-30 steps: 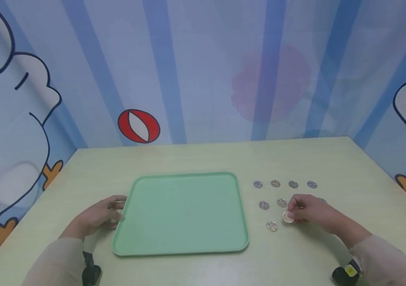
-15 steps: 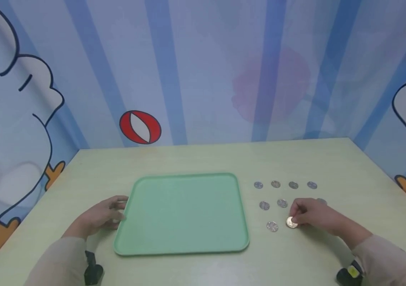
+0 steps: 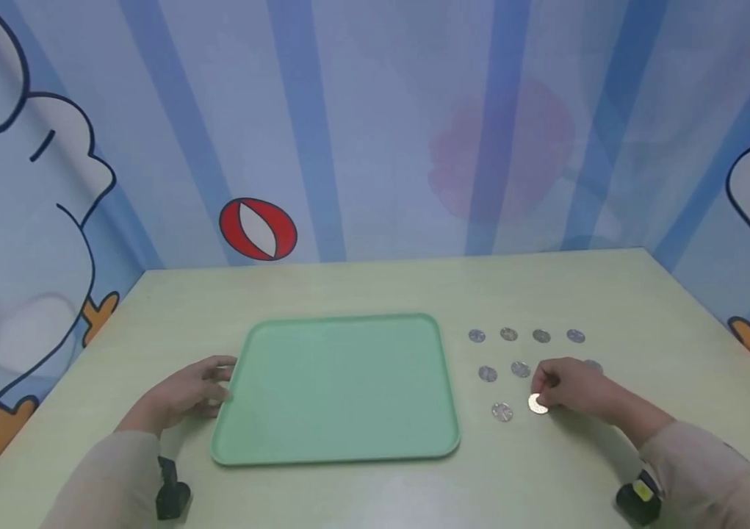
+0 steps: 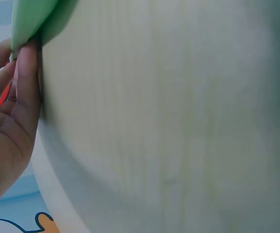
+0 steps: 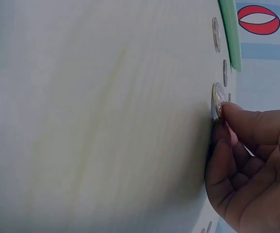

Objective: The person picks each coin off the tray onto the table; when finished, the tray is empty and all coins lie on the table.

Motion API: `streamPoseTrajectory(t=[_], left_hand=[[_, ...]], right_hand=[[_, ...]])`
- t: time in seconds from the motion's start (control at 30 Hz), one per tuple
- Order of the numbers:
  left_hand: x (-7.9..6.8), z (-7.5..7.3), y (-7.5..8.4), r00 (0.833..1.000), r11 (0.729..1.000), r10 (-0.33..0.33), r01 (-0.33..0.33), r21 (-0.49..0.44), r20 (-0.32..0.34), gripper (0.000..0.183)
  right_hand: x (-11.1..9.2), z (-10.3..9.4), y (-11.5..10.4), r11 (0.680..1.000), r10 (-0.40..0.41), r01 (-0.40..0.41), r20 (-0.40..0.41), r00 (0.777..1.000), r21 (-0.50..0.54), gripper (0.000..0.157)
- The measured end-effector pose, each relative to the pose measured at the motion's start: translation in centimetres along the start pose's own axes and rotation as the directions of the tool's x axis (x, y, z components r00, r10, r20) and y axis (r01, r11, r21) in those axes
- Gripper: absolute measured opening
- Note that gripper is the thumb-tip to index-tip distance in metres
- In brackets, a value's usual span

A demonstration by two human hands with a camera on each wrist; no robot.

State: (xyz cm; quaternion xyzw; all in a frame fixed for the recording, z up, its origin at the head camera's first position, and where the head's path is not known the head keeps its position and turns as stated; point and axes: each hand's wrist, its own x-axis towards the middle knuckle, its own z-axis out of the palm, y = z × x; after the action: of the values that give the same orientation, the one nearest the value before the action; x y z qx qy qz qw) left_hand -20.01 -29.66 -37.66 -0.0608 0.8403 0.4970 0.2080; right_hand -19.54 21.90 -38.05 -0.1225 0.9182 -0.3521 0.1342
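My right hand [image 3: 576, 386] pinches a shiny coin [image 3: 537, 403] between thumb and fingertips, low over the table right of the tray. In the right wrist view the coin [image 5: 219, 99] stands out past the thumb tip, its edge toward the camera. A single silver coin [image 3: 502, 412] lies to its left. On the other side, my left hand [image 3: 189, 393] holds the left rim of a light green tray [image 3: 335, 389]. The left wrist view has the tray's edge [image 4: 33, 24] between thumb and fingers.
Several coins lie in rows behind the right hand, such as a back-row coin [image 3: 541, 336] and a middle-row coin [image 3: 487, 374]. One coin [image 3: 593, 365] is partly hidden by that hand. The pale table [image 3: 381, 286] ends at a blue striped wall [image 3: 388, 132].
The right hand's coin has shifted slightly right and toward the front, and its face now catches more light. My left hand keeps its place at the tray, which has not moved.
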Motion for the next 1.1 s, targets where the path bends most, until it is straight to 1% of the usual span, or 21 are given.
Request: streamPoseTrajectory(t=[0.27, 0.47, 0.57, 0.77, 0.97, 1.1], left_hand=[[-0.05, 0.06, -0.25, 1.000, 1.000, -0.007, 0.007, 0.009, 0.003, 0.066], [-0.15, 0.12, -0.29, 1.000, 1.000, -0.013, 0.013, 0.006, 0.001, 0.065], [-0.14, 0.13, -0.29, 1.000, 1.000, -0.020, 0.020, 0.004, 0.001, 0.066], [-0.25, 0.15, -0.42, 0.999, 0.999, -0.035, 0.035, 0.010, -0.003, 0.066], [-0.35, 0.10, -0.63, 1.000, 0.999, -0.028, 0.028, 0.019, -0.009, 0.067], [-0.45, 0.00, -0.83, 1.000, 1.000, -0.011, 0.011, 0.025, -0.009, 0.066]], right_hand=[[-0.13, -0.04, -0.24, 0.999, 0.052, -0.052, 0.005, 0.999, 0.007, 0.008], [-0.34, -0.16, 0.04, 0.998, 0.061, -0.061, 0.016, 0.998, 0.011, 0.007], [-0.39, -0.35, 0.29, 0.997, 0.057, -0.059, 0.033, 0.998, 0.048, 0.009], [-0.50, -0.52, 0.61, 0.988, 0.016, -0.026, 0.063, 0.998, 0.152, 0.013], [-0.58, -0.49, 0.64, 0.981, 0.030, -0.042, 0.070, 0.997, 0.188, 0.016], [-0.61, -0.81, 0.71, 0.979, 0.009, -0.028, 0.092, 0.996, 0.202, 0.019]])
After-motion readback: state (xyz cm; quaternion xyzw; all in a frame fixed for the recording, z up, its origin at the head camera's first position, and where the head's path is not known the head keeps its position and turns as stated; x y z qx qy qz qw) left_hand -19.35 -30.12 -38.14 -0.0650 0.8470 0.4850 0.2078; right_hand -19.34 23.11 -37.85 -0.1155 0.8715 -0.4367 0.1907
